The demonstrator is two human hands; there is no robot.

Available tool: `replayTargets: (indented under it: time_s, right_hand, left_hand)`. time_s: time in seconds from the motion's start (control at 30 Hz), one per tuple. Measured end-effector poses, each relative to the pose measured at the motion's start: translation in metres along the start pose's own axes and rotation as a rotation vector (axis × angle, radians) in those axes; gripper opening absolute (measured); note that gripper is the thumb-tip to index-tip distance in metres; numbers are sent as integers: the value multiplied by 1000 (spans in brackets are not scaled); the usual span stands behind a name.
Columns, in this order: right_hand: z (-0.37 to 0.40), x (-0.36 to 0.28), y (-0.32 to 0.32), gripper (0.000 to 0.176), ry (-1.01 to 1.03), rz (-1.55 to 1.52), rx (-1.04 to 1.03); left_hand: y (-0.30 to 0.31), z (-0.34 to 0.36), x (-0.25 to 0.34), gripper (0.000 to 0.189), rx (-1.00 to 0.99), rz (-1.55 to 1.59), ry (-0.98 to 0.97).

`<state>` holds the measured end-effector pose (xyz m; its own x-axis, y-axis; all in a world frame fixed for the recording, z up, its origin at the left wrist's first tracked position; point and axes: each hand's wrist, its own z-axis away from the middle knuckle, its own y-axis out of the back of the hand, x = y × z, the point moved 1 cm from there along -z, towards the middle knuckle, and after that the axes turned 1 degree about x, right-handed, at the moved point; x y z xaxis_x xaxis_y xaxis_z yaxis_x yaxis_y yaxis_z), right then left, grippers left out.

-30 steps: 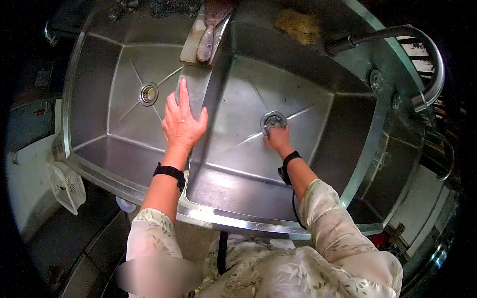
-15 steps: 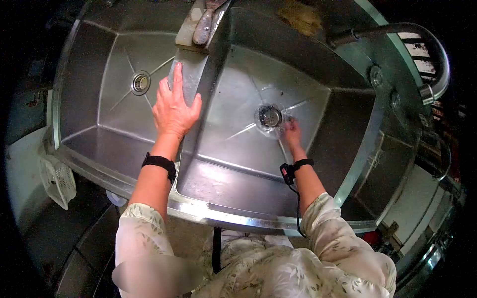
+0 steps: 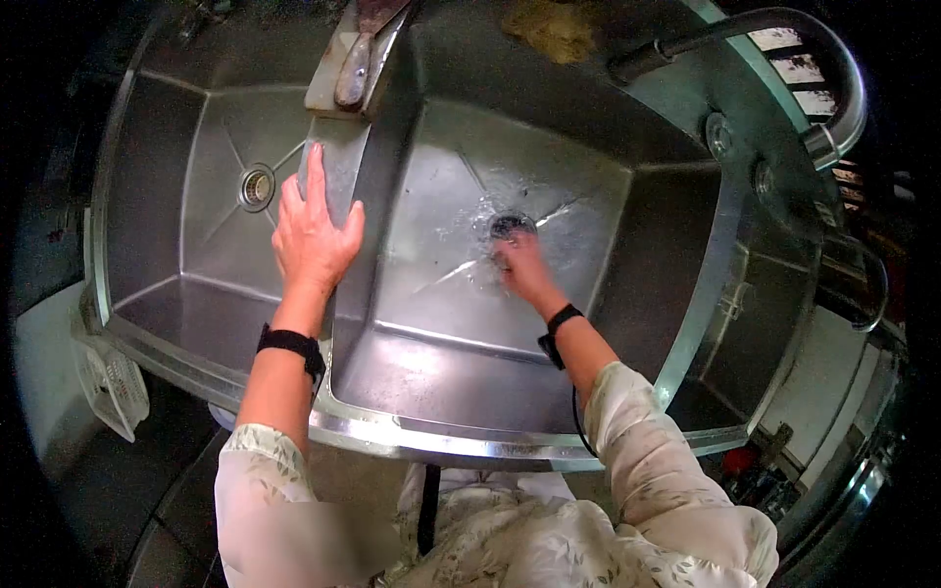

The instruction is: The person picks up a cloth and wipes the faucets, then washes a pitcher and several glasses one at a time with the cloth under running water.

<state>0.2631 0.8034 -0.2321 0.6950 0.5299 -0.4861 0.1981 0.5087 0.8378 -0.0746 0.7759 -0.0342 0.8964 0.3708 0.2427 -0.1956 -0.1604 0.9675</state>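
Observation:
A stainless steel sink basin (image 3: 510, 338) holds my right hand (image 3: 525, 265), low over its drain (image 3: 512, 227). The fingers of that hand are bent downward and blurred, so whatever they may hold is hidden. Splashing water (image 3: 480, 208) rings the drain. My left hand (image 3: 314, 235) lies with fingers stretched and thumb apart on the metal divider (image 3: 335, 162) between two basins. Beyond its fingertips, a scraper with a worn handle (image 3: 354, 73) rests on a pale block (image 3: 321, 90).
To the left is a second basin (image 3: 211, 230) with its own strainer drain (image 3: 257, 187). A curved faucet (image 3: 784, 24) arches at the upper right. A tan lump (image 3: 554, 31) sits at the back, and a white plastic basket (image 3: 113, 392) stands at lower left.
My right hand has moved left from beside the drain to over it, and the water ripples have spread. My left hand stays on the divider; the view has shifted slightly.

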Motion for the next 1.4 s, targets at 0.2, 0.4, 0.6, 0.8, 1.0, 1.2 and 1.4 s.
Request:
replayTargets:
  time_s: [0.2, 0.4, 0.6, 0.8, 1.0, 1.2, 1.4]
  right_hand:
    - [57, 66, -13, 70, -1060, -119, 530]
    - [55, 70, -46, 60, -180, -3, 259]
    - [-13, 177, 7, 67, -1121, 228, 470]
    - [-172, 82, 33, 66, -582, 55, 231]
    - [-139, -53, -20, 49, -80, 163, 109]
    - [-57, 55, -7, 39, -214, -140, 88]
    - [-87, 104, 23, 53, -596, 97, 354]
  left_hand:
    - [5, -1, 3, 87, -8, 7, 4]
    - [7, 1, 3, 88, -29, -15, 18]
    - [8, -2, 3, 90, -38, 54, 6]
    - [11, -7, 2, 90, -31, 47, -21]
    - [11, -7, 3, 91, -73, 84, 5]
    - [12, -6, 4, 90, -61, 53, 8]
    - [10, -5, 4, 90, -55, 87, -6]
